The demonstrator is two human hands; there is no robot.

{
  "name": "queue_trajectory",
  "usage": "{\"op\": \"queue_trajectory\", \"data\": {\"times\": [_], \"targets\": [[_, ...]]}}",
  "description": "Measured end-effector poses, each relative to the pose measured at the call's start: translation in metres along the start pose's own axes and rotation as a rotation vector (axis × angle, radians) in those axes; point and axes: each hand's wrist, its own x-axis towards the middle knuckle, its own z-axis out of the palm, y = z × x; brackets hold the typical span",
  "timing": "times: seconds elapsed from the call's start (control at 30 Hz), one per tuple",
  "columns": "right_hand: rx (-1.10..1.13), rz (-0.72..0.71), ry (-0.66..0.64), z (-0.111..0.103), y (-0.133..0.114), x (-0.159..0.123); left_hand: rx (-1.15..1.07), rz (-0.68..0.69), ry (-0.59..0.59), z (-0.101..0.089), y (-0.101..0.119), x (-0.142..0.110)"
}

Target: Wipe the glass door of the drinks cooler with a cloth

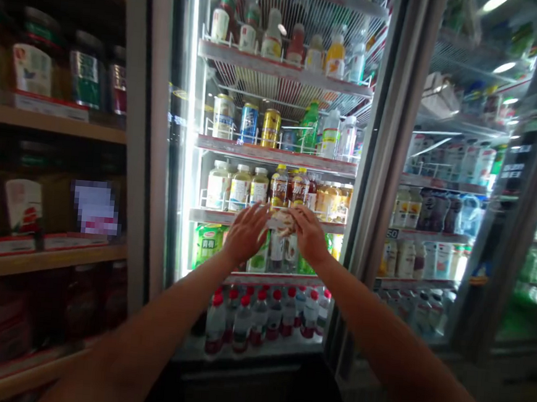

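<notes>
In front of a lit drinks fridge, both my arms reach forward at the height of a middle shelf [230, 218]. My left hand [248, 235] has its fingers stretched out and apart, with nothing visible in it. My right hand [311, 234] is beside it, its fingers bent inward over a small pale, crumpled-looking thing [284, 222] that I cannot make out. Behind the hands stand dark tea bottles with yellow caps [279, 186] and white-capped bottles [241, 188]. A green carton pack [208, 246] shows on the shelf below.
Red-capped bottles [242, 324] fill the fridge's bottom. Cans [270, 128] and more bottles line upper shelves. A metal door frame [389, 173] runs upright at the right, with another stocked fridge beyond. Wooden shelves [56, 123] with large bottles stand at the left.
</notes>
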Motion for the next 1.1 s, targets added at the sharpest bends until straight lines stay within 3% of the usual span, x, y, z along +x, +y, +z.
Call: {"op": "queue_trajectory", "data": {"times": [0.1, 0.23, 0.43, 0.57, 0.73, 0.93, 1.0, 1.1], "targets": [[-0.152, -0.116, -0.121, -0.019, 0.019, 0.010, 0.147, -0.149, 0.083, -0.013, -0.032, -0.006], [-0.239, -0.104, -0.267, -0.017, 0.039, -0.011, 0.156, -0.195, -0.009, -0.016, -0.055, -0.019], [-0.296, -0.101, -0.316, -0.001, 0.038, -0.058, 0.138, -0.200, -0.028, -0.016, -0.053, -0.024], [-0.308, -0.079, -0.318, 0.006, 0.034, -0.062, 0.161, -0.200, 0.022, -0.024, -0.048, -0.017], [-0.318, -0.143, -0.334, 0.012, 0.032, -0.068, 0.217, -0.177, 0.161, -0.034, -0.040, 0.016], [-0.287, -0.277, -0.407, 0.001, 0.041, -0.064, 0.226, -0.143, 0.128, -0.019, -0.047, 0.042], [-0.259, -0.277, -0.371, -0.002, 0.047, -0.055, 0.220, -0.147, 0.124, -0.014, -0.050, 0.040], [-0.219, -0.158, -0.161, 0.002, 0.051, -0.044, 0.207, -0.140, 0.123, -0.012, -0.052, 0.036]]}}
